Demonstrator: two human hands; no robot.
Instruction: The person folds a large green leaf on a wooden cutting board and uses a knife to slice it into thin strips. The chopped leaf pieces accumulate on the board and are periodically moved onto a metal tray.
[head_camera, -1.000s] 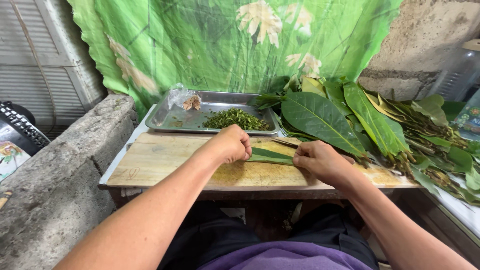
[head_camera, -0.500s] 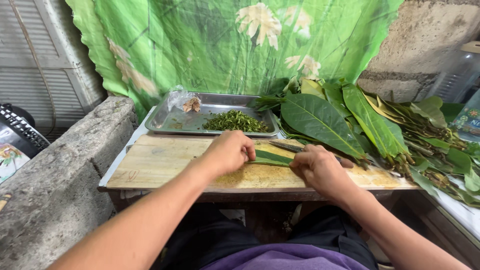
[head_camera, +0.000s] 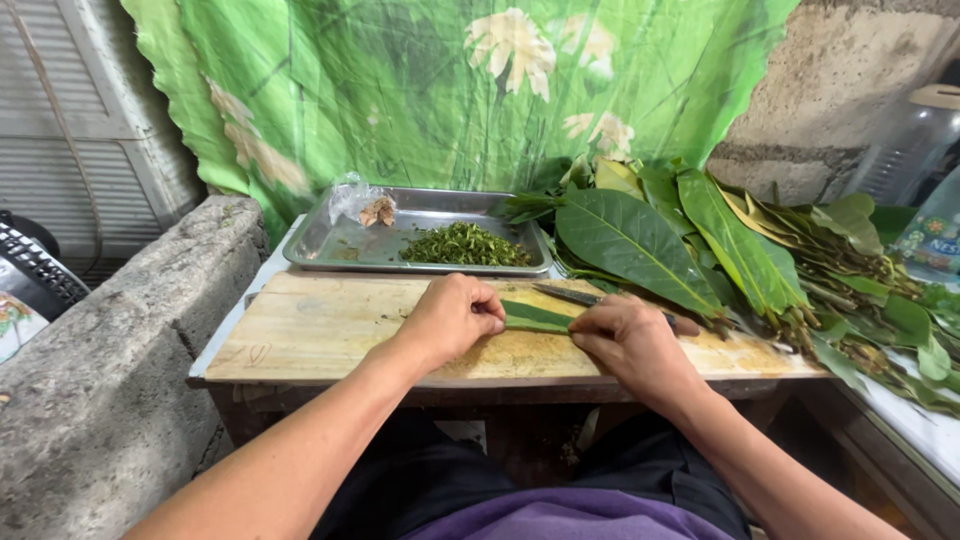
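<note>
Green rolled leaf lies on the board, pinched at both ends: left hand curled tight on one, right hand fingers closed on the other. Since a second ago the roll has tightened and both hands have drawn nearer the board's front edge. Knife lies just behind, untouched. Tray holds shredded leaf.

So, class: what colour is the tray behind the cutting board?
Silver-grey metal; the tray shows best in the head view, holding chopped green leaves.
</note>
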